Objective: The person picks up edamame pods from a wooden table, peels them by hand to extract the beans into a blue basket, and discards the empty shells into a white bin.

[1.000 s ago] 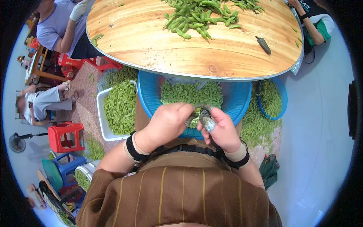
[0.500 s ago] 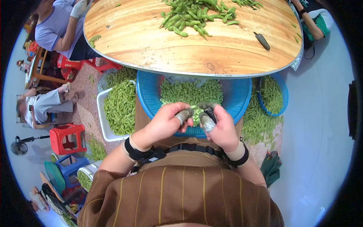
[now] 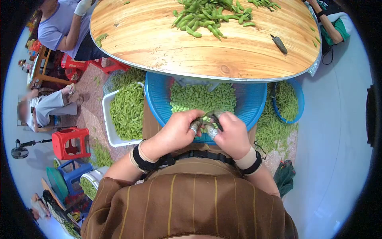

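My left hand (image 3: 178, 128) and my right hand (image 3: 231, 135) meet over the near side of a blue plastic basket (image 3: 157, 97). Both are closed, with thumbs and fingers pinched close together. Silvery-grey tape wraps some of the fingertips, and a dark covering shows on a right finger. A bit of green shows between the fingertips, but whatever they pinch is too small and hidden to make out. Below them, shelled green beans (image 3: 203, 97) fill the bottom of the basket.
Ahead, a wooden tabletop (image 3: 159, 51) overhangs the basket and bears green bean pods (image 3: 199, 16) and a dark finger-shaped piece (image 3: 279, 44). A white tub (image 3: 113, 137) of pods stands left, a blue basket (image 3: 301, 99) right. Red stool (image 3: 71, 142) and seated people are farther left.
My fingertips have drawn closer together, and my right hand has rolled inward. The view has shifted slightly, and the pods on the table look unchanged.
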A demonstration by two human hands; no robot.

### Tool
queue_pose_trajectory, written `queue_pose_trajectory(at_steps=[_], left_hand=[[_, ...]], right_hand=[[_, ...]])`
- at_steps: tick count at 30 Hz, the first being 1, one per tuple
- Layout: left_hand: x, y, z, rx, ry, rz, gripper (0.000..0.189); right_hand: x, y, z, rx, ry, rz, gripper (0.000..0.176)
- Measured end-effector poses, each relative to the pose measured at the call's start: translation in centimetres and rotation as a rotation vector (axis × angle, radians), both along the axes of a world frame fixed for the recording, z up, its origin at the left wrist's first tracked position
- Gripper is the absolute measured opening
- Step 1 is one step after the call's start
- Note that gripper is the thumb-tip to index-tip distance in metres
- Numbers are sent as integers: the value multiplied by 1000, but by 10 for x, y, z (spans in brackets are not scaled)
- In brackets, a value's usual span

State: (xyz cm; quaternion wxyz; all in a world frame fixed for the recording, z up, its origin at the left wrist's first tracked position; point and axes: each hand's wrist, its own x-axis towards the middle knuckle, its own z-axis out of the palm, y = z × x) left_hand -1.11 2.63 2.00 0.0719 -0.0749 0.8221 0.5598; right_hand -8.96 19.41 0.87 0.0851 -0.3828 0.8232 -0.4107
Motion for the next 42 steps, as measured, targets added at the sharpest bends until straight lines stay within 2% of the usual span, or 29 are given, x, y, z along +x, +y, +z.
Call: queue_pose_trajectory(at_steps=[6,8,9,11,12,14,15,16,17,18,19,20,21,22,23,25,26,28,30,32,35,39,41,42], left_hand=[[-1,-1,8,-173,89,-37,62],[0,-4,7,-140,106,-74,64],[0,-6,7,-102,109,-118,65],[1,-7,12,-128,140,-116,63],[2,-9,13,-67,91,-146,61],[3,-13,14,108,3,-208,53],[5,-16,14,103,10,-201,53],[9,-20,15,296,-38,-198,48],[13,-27,17,489,-86,-193,44],[19,-39,21,433,-119,-142,34],[25,-53,31,246,-184,-68,27],[28,-66,39,-131,-134,-86,24],[33,-79,41,-585,-110,-154,23],[38,-84,47,-784,-290,-161,24],[37,-86,54,-787,-292,-163,24],[28,-92,65,-1004,-244,-169,22],[14,-90,71,-893,-53,-90,18],[-18,-76,89,-897,312,47,16],[-52,-69,92,-1047,420,62,16],[-88,-66,85,-1053,515,53,18],[-127,-65,68,-1142,486,55,20],[-134,-69,61,-1192,435,-17,22],[-127,-71,60,-1098,695,99,25],[-120,-68,63,-1100,692,94,25]], right_hand=[[-2,-2,-10,-12,-15,67,19],[-6,0,-10,-18,-335,79,15],[-7,-1,-12,-23,-318,89,15],[-6,0,-16,-114,-466,128,16],[-7,0,-13,-115,-453,141,16],[-8,0,-4,-62,-670,142,15],[-8,0,-1,-34,-780,140,15],[-7,0,-2,-142,-927,149,15],[-7,0,-4,-141,-921,158,15],[-6,0,-6,-154,-834,140,14],[-6,0,-10,-169,-751,121,12],[-7,0,-13,-138,-536,111,13],[-10,-1,-17,-146,-538,113,13],[-13,0,-22,-101,-337,158,15],[-14,0,-25,-52,-136,200,16],[-13,-1,-29,-22,-156,170,18],[-11,-2,-29,10,-175,142,19],[-9,-2,-24,47,-234,129,18],[-7,-1,-20,87,-283,114,18],[-5,3,-19,76,-316,78,19],[-3,10,-15,42,-378,39,18],[0,16,-16,-32,-435,18,18],[3,18,-18,-88,-633,-12,23],[2,18,-17,-92,-638,-13,23]])
